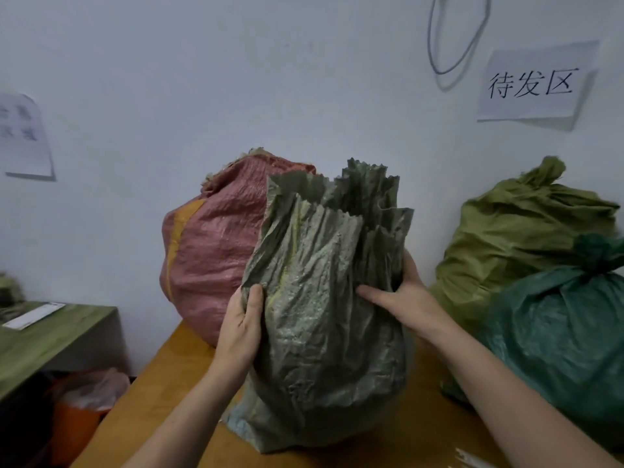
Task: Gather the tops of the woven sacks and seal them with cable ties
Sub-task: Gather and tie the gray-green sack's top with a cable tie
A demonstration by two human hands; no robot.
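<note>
So grey-green sack [324, 332] stands upright, mouth up, w/ left hand [241, 329] & right hand [401, 298] gripping its sides.

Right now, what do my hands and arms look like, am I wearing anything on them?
Nothing worn. The left hand and right hand are bare: no gloves, no rings that show. The left forearm and right forearm are bare too, with no sleeve, watch or band in view down to the frame's lower edge.
</note>
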